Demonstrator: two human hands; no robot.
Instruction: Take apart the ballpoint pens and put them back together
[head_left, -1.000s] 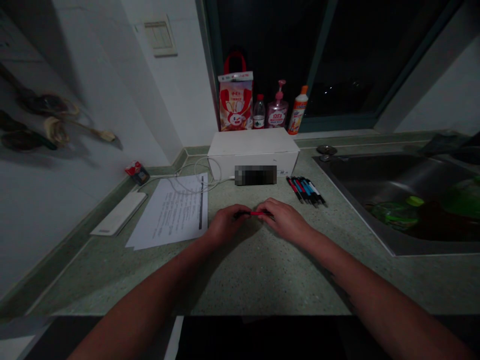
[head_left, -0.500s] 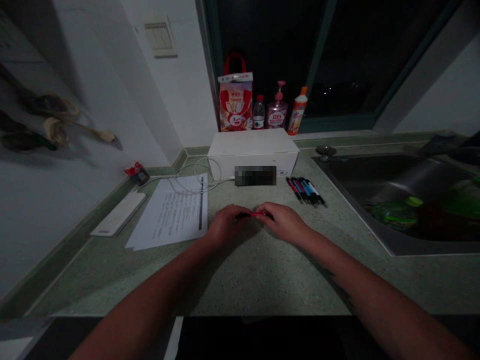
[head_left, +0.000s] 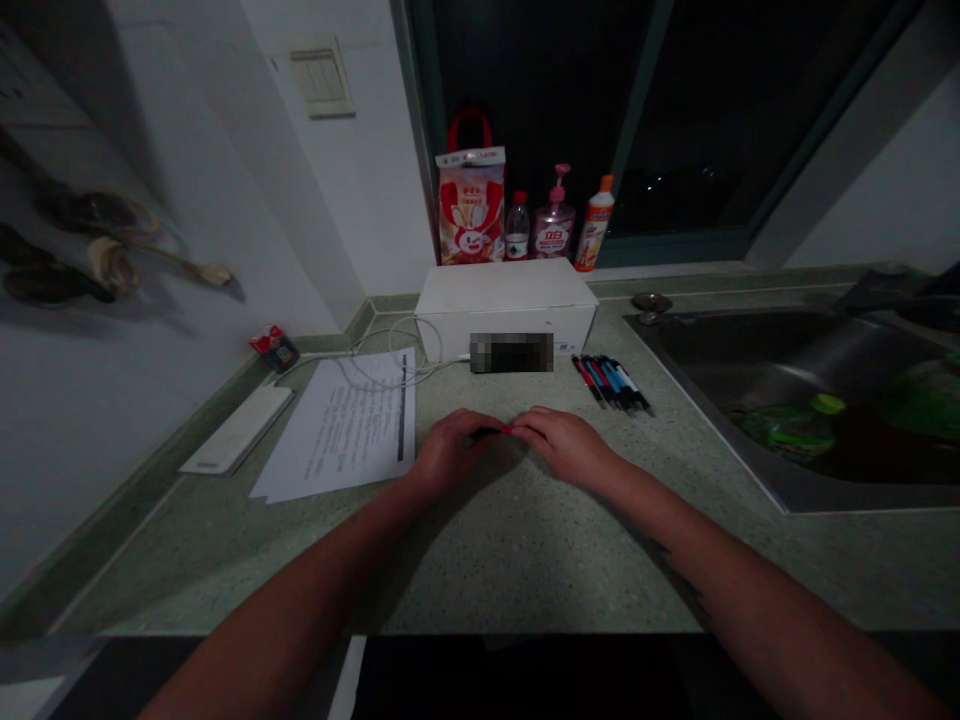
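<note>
A slim red and black pen [head_left: 506,430] lies level between my two hands, a little above the counter. My left hand [head_left: 456,448] is closed on its dark end, fingers pinched together. From the other side my right hand [head_left: 566,442] pinches the red end, which its fingertips mostly cover. Beyond my right hand, a row of several pens [head_left: 611,384] in red, blue, white and black rests on the counter.
Printed sheets [head_left: 349,425] and a white power strip [head_left: 240,430] lie to the left. A white box [head_left: 506,290] stands behind a pixelated dark device [head_left: 511,353], with bottles and a red bag [head_left: 472,210] on the sill. The metal sink [head_left: 720,400] is at right.
My right hand's fingers have shifted slightly along the pen towards my left hand, so less of the red part shows. My left hand stays in place.
</note>
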